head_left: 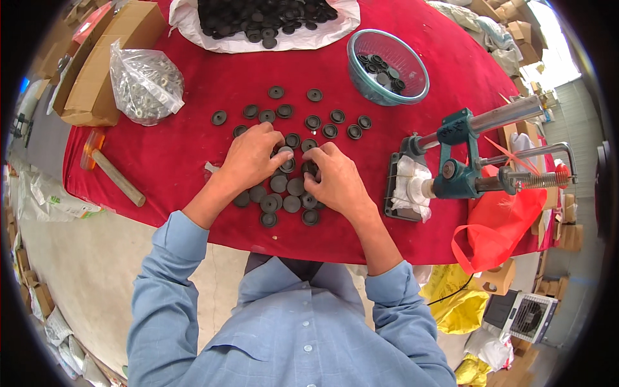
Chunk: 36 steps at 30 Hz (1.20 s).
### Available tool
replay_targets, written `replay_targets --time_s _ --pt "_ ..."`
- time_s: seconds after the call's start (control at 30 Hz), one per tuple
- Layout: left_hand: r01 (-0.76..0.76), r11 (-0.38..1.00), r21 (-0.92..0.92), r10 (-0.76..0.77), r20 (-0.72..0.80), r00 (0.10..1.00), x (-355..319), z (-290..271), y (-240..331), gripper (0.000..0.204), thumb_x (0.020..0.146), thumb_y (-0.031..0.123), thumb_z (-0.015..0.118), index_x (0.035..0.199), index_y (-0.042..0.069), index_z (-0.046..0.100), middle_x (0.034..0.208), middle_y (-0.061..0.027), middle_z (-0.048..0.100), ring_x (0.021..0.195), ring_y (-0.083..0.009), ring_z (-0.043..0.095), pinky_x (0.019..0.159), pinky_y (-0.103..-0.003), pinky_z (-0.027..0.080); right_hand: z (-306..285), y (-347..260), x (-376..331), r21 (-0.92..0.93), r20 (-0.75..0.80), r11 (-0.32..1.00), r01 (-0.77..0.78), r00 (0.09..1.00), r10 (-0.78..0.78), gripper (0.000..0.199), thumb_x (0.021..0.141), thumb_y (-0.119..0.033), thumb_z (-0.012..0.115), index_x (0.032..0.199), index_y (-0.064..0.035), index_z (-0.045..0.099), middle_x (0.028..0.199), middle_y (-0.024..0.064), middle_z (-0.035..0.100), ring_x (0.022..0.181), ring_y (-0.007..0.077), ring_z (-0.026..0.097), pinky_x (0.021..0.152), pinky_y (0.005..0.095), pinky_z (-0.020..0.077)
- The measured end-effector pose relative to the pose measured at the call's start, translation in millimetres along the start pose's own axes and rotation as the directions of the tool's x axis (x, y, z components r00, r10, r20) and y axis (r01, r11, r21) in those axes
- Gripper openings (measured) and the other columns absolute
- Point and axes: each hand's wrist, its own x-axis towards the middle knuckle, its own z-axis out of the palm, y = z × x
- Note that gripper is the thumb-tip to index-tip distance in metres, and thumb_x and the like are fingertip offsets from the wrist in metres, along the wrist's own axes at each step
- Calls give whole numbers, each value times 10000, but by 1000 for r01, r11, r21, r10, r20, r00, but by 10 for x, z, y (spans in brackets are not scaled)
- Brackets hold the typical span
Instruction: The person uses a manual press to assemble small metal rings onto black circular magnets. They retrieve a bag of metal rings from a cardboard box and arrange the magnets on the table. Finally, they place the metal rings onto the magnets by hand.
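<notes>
Black discs (pixel 295 187) lie to the left of the hand press (pixel 453 184), well apart from it: close patch between and below your hands, others strewn farther out. Round, ridged or flat-faced. Probably light, stiff plastic or hard rubber, not fragile, maybe a bit slick on the flat face; take them by the rim, thumb against fingertip.

Your left hand (pixel 253 153), farther left of the press, has its thumb over discs at the patch's far edge; can't tell whether it pinches one. Your right hand (pixel 338 179), between patch and press, curls thumb and forefinger about a dark disc; pressure can't be told.

Outward: red cloth (pixel 361 242) under the press; red bag (pixel 509 216) at its near side; blue basin (pixel 380 95) with discs beyond it, leftward; white sack (pixel 351 16) heaped with discs, farther beyond; clear bag (pixel 145 87) and hammer (pixel 119 177) far left of it.
</notes>
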Motion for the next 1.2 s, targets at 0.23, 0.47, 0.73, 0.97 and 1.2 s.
replay_targets --time_s 0.23,0.47,0.73,0.97,1.2 --pt "94 918 -386 -77 61 995 51 -40 -14 140 877 91 798 964 15 720 789 -35 689 676 -110 628 624 -304 515 -223 223 14 258 -232 959 -117 956 179 171 817 -10 665 975 -18 729 779 145 710 706 245 715 679 386 569" --pt "84 837 -540 -202 -164 965 -111 -493 -109 104 888 47 784 944 1 710 800 -21 689 694 -82 638 587 -269 481 -369 792 6 175 -340 928 -329 865 370 156 857 -49 686 995 -3 740 817 159 716 737 289 726 730 406 577" --pt "-11 983 184 73 -333 940 -668 -582 -556 126 867 -4 747 956 18 661 986 -111 654 859 -336 679 723 -428 543 -209 293 -109 77 -301 996 -42 951 63 204 885 -55 741 1088 -31 729 995 158 664 799 322 702 741 436 568" --pt "-7 996 89 37 -337 941 -775 -424 -452 185 844 28 765 1017 19 699 1027 -122 654 934 -327 670 794 -431 554 99 -133 -85 -18 -182 989 149 972 -149 289 843 -113 807 1116 -43 745 1002 128 659 866 307 688 779 417 563" --pt "-143 990 16 144 -157 977 -684 -202 -73 341 828 91 829 1155 43 745 1052 -111 633 902 -280 665 747 -410 540 273 -138 22 -60 -59 998 21 998 -25 340 799 -172 846 1090 -46 725 1045 160 653 984 356 685 845 471 562"
